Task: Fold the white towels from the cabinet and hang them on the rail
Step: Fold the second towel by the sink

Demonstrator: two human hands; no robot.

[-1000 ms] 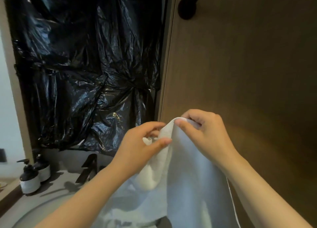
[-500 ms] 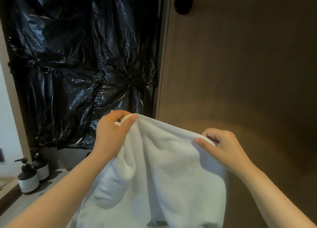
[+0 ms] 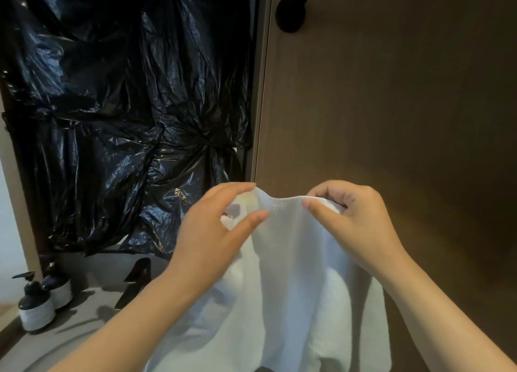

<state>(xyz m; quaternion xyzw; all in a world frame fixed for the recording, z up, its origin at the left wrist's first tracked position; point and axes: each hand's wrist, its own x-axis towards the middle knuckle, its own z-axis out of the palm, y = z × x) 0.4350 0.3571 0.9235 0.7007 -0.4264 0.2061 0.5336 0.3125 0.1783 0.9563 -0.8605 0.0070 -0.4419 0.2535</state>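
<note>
Far out to the left of the left hand and lower down, two dark pump bottles (image 3: 37,310) with pale bands stand side by side on a grey counter (image 3: 84,313), one just behind the other. Above and behind that hand, crumpled black plastic sheeting (image 3: 112,114) covers the wall. Just below the left forearm a black angular tap (image 3: 134,283) rises from the counter. The left hand (image 3: 215,231) is partly closed, its thumb and forefinger pinching the left end of the white towel's top edge, the other fingers hidden behind the cloth. The white towel (image 3: 293,293) is held up between the two hands, its top edge sagging a little in the short span between them, and the rest hangs down in soft folds past both forearms and out of view. The right hand (image 3: 352,223), close beside the left, grips the right end of that edge, thumb on the near side and fingers curled behind. Behind and to the right of this hand stands a brown wood-grain panel (image 3: 391,106), and high above the hands a black round fitting (image 3: 291,15) sticks out from it
</note>
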